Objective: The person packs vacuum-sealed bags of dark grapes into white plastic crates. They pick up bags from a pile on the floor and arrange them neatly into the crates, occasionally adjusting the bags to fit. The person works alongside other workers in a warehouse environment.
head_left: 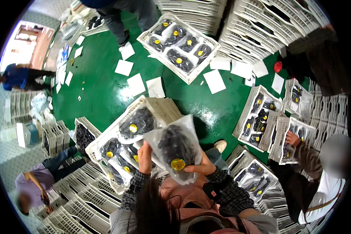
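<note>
A clear plastic bag of dark grapes point(175, 142) with a round gold sticker is held up in front of my body. My right hand point(203, 165) grips its lower right side, thumb across the front beside the sticker. At the bag's left edge, my left hand point(145, 158) is closed on the plastic; its fingertips are partly hidden. Just left of the bag and below it stands a pale plastic crate point(99, 148), where several bagged bunches of grapes point(138, 124) lie with similar gold stickers.
Another crate of bagged grapes point(189, 80) stands ahead on the green floor point(101, 91), near scattered white paper sheets point(214, 81). Tall crate stacks point(257, 31) rise at the far right. A co-worker's hand point(292, 138) reaches into a crate on the right. Other people stand around.
</note>
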`<action>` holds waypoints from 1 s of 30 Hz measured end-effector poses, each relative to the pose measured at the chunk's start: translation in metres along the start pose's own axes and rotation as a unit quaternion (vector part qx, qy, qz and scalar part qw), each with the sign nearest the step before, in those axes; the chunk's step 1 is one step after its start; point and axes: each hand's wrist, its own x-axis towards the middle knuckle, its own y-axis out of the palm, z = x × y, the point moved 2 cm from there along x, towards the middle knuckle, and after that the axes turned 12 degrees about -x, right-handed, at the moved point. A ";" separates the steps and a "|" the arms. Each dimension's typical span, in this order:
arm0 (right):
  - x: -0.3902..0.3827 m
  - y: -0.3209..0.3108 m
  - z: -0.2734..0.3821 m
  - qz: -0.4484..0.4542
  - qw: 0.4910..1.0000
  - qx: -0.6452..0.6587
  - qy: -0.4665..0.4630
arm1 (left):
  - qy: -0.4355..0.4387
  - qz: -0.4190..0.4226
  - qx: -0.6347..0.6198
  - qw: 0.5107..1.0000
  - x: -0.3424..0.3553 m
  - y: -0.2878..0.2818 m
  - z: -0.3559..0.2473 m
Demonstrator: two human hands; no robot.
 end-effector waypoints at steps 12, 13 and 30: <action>-0.114 -0.143 0.043 -0.212 0.861 -0.463 -0.019 | -0.206 0.109 -0.008 0.972 0.032 0.244 0.134; -0.130 -0.158 0.053 -0.221 0.843 -0.490 -0.028 | -0.245 0.168 -0.017 0.955 0.037 0.251 0.143; -0.230 -0.230 -0.042 -0.515 0.854 -0.019 0.069 | -0.414 0.321 0.101 0.846 0.125 0.289 0.203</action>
